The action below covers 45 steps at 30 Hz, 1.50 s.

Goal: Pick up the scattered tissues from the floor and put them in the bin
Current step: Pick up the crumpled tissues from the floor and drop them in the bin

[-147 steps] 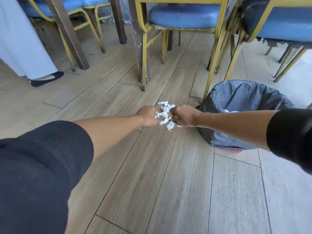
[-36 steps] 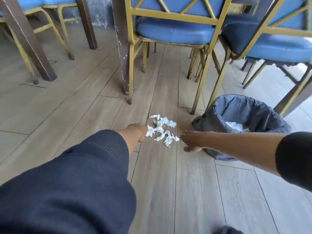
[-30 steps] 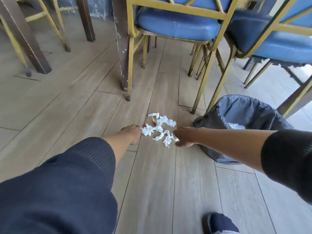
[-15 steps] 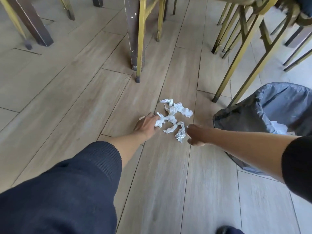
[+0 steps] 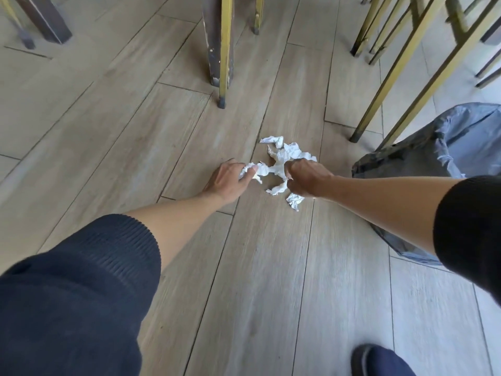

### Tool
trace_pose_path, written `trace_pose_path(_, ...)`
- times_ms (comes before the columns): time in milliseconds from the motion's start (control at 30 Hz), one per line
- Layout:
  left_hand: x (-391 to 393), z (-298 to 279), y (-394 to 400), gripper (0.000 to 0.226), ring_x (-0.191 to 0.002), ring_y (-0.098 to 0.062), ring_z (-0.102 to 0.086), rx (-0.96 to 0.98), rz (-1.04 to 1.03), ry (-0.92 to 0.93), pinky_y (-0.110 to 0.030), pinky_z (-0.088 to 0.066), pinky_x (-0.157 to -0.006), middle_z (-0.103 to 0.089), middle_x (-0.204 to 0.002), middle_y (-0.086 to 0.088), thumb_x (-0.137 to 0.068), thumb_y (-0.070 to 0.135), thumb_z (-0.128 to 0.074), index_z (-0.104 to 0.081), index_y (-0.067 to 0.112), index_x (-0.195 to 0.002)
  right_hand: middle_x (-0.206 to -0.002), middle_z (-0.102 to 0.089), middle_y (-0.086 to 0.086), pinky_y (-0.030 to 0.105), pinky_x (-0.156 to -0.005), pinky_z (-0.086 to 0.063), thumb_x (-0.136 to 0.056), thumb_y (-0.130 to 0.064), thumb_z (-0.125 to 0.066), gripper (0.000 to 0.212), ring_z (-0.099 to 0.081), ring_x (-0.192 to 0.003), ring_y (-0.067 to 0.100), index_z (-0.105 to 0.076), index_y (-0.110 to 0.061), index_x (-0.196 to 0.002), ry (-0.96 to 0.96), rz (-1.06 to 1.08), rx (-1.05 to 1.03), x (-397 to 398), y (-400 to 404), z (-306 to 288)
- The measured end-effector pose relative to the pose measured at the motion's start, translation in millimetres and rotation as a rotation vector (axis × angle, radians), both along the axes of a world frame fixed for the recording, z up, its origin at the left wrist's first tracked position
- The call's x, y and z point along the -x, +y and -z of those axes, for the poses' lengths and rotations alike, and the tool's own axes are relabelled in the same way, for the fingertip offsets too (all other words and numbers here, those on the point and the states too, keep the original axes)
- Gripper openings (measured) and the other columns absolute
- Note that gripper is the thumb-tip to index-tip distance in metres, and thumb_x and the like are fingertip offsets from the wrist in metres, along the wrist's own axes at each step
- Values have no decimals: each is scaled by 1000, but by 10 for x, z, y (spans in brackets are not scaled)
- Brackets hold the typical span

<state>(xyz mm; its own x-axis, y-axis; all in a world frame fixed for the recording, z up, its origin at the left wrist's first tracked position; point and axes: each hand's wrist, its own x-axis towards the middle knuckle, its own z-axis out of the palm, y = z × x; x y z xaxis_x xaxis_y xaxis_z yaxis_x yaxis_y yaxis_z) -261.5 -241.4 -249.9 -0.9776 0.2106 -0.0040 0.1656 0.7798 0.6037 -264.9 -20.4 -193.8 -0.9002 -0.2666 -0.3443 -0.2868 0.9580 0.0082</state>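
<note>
Head view: both hands meet over the tissues (image 5: 284,161) heaped on the floor (image 5: 108,118). The left hand (image 5: 227,180) pinches a wad at the heap's left edge; the right hand (image 5: 306,180) curls into its right side (nearer the bin (image 5: 433,147), which stands just right of the heap), so that hand likely carries first.

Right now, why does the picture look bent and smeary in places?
Head view: the wide lens bows the floor planks and chair legs near the edges; the lower floor and sleeve are motion-blurred; the tissues are sharp under soft daylight.
</note>
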Motion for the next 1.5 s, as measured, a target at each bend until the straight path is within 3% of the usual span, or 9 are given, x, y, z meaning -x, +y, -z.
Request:
trace_pose_path(200,-50,-236,-111,60,-66,-30,-51,9,-169,-26,-32,-33,-59,-45,-67,-7,-101,44,-46,-30,12,-53,-120,-60,8,36,-74,-56,-86,-11,-63,51,-64,-101,29,-54,-25,-134,-65,-60,-52,0,-144,177)
trace_pose_path(367,-67,-287,-241,40,-65,-26,-49,-42,-216,-136,-29,-30,-55,-42,-56,0,-84,30,-63,-39,16,-55,-115,-58,6,32,-66,-48,-89,-17,-65,40,-65,-95,26,-60,-25,-128,-33,-67,-118,-27,-149,314)
trace_pose_path(467,-88,-250,-262,30,-89,-34,-62,-63,-199,-228,-31,-41,-65,-65,-86,-17,-82,33,-68,-65,4,-85,-109,-58,8,33,-64,-49,-90,-12,-62,27,-65,-89,27,-62,-16,-117,-25,-62,-108,-49,-145,360)
trace_pose_path(733,-74,-221,-199,51,-115,-25,-57,-73,-156,-286,-25,-37,-80,-60,-119,-6,-89,46,-67,-59,7,-121,-109,-52,9,34,-75,-51,-88,-30,-70,24,-60,-93,27,-65,-12,-102,-4,18,103,39,-131,146)
trace_pose_path(967,-45,-298,71,46,-117,-29,-56,-55,-128,-292,-27,-39,-81,-60,-126,-13,-89,48,-66,-59,9,-111,-88,-56,3,26,-54,-36,-83,-23,-67,16,-53,-78,22,-56,-13,-90,-16,273,277,-20,93,-30)
trace_pose_path(1167,-35,-403,416,55,-131,-25,-51,-29,-55,-286,-24,-39,-94,-55,-141,-9,-91,47,-65,-58,10,-132,-95,-57,11,30,-61,-42,-95,-9,-44,11,-56,-82,24,-54,-6,-100,-57,447,168,-75,436,-29)
trace_pose_path(1267,-73,-404,554,62,-111,-23,-66,-40,-9,-354,-25,-46,-83,-65,-126,-11,-93,47,-64,-49,11,-141,-98,-56,12,32,-66,-44,-100,-13,-41,25,-60,-91,28,-54,1,-116,-63,479,99,-127,591,2)
trace_pose_path(1400,-198,-390,702,46,-116,-26,-55,58,142,-291,-37,-46,-93,-58,-129,-11,-95,44,-61,-52,13,-128,-75,-52,4,28,-60,-42,-101,-28,-49,34,-59,-76,24,-62,1,-113,-66,439,45,-172,682,46)
trace_pose_path(1500,-273,-303,766,26,-109,-28,-62,156,342,-243,-43,-52,-92,-62,-122,-9,-97,33,-62,-54,22,-118,-99,-68,4,28,-68,-49,-95,-37,-62,35,-65,-92,23,-65,-12,-119,-102,337,22,-176,622,103)
